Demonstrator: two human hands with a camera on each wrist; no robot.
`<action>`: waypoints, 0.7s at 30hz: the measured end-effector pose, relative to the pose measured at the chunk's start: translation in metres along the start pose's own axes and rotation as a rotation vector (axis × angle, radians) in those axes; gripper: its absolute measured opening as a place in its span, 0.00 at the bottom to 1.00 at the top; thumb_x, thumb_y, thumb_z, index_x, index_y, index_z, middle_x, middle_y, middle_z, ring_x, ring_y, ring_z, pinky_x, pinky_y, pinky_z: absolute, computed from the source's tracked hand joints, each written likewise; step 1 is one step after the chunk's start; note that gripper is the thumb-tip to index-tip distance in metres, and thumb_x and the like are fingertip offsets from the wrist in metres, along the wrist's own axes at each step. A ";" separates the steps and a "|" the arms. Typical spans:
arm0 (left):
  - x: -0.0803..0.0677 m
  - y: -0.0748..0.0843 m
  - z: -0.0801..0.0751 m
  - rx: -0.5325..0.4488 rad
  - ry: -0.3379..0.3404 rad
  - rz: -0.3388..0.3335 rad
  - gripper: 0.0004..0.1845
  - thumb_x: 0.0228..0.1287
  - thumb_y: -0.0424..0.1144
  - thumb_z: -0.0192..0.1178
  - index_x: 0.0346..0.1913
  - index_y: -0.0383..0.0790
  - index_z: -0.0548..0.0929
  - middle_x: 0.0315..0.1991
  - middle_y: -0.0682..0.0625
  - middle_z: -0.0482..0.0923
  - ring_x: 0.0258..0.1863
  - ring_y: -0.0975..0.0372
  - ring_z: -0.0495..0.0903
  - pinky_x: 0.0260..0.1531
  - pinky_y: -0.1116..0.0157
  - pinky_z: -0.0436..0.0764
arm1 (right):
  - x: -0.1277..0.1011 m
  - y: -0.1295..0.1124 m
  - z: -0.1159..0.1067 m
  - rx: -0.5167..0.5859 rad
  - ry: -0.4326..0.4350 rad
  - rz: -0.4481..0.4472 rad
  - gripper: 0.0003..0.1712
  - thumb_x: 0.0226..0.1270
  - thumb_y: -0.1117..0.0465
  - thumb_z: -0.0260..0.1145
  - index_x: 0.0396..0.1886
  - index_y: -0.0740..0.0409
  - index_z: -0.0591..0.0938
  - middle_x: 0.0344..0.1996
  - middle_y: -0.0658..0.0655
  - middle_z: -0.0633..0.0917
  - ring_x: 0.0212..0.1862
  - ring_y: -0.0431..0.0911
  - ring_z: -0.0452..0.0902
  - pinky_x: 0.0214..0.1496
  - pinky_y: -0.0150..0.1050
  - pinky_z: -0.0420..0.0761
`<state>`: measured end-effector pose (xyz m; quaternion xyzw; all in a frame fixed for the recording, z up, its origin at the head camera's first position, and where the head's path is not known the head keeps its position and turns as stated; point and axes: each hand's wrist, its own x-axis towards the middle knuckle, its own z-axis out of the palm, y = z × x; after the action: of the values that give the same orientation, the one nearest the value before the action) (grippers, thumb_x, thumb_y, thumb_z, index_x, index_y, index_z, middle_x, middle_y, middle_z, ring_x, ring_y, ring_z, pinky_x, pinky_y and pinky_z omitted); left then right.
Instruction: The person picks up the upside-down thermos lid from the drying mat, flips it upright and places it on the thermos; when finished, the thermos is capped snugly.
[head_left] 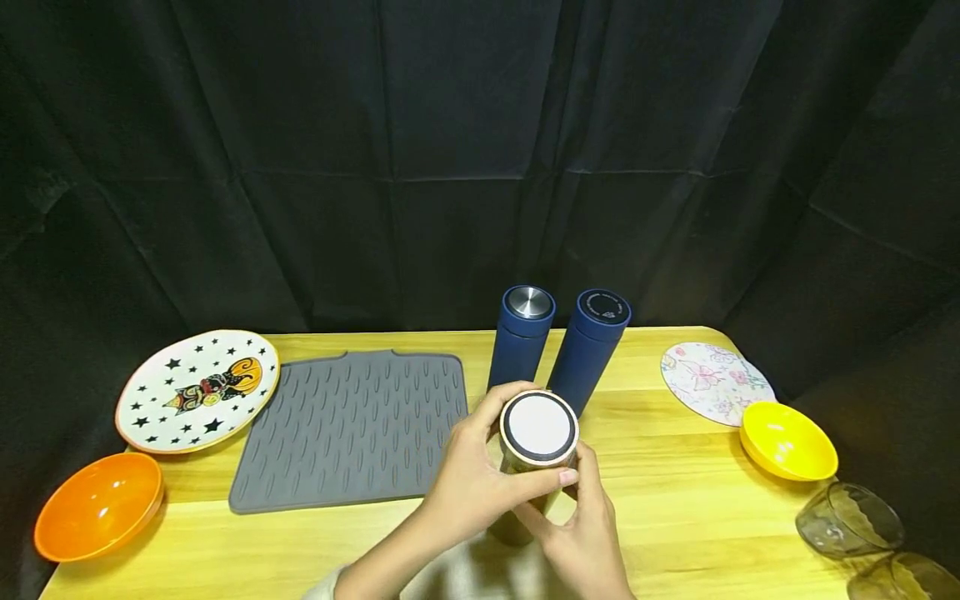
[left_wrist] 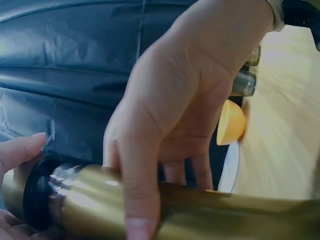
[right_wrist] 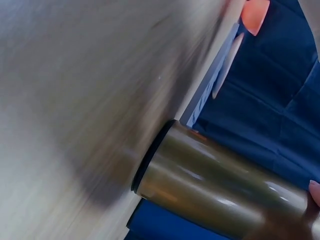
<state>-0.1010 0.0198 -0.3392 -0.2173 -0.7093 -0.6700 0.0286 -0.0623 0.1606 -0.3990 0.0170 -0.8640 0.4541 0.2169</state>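
Note:
A gold vacuum flask (head_left: 513, 527) stands in front of me, its pale round lid (head_left: 539, 427) turned up toward the head camera. Around its upper end my left hand (head_left: 480, 483) curls, the thumb across the front just under the lid. Lower down, my right hand (head_left: 581, 533) grips the flask's body from the right; the left wrist view shows this right hand (left_wrist: 160, 110) wrapped over the gold body (left_wrist: 240, 217). A black ring (left_wrist: 39, 192) and a shiny band sit near the lid end. In the right wrist view the dark-rimmed base (right_wrist: 152, 157) is close to the tabletop; contact is unclear.
Two navy flasks (head_left: 517, 346) stand just behind. To the left lie a grey drying mat (head_left: 352, 425), a star-patterned plate (head_left: 180, 367) and an orange bowl (head_left: 101, 508). At right are a floral disc (head_left: 712, 379), a yellow bowl (head_left: 787, 442) and two tinted glasses (head_left: 847, 521).

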 end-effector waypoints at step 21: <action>0.012 -0.035 0.001 0.050 -0.188 0.164 0.36 0.45 0.36 0.75 0.62 0.51 0.76 0.52 0.54 0.75 0.51 0.63 0.76 0.52 0.64 0.80 | -0.003 0.004 0.002 -0.017 0.037 -0.081 0.46 0.38 0.71 0.81 0.61 0.62 0.70 0.49 0.57 0.84 0.46 0.41 0.78 0.48 0.39 0.79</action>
<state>-0.1241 0.0236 -0.3683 -0.3357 -0.7050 -0.6243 0.0223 -0.0614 0.1613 -0.4045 0.0420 -0.8623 0.4378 0.2511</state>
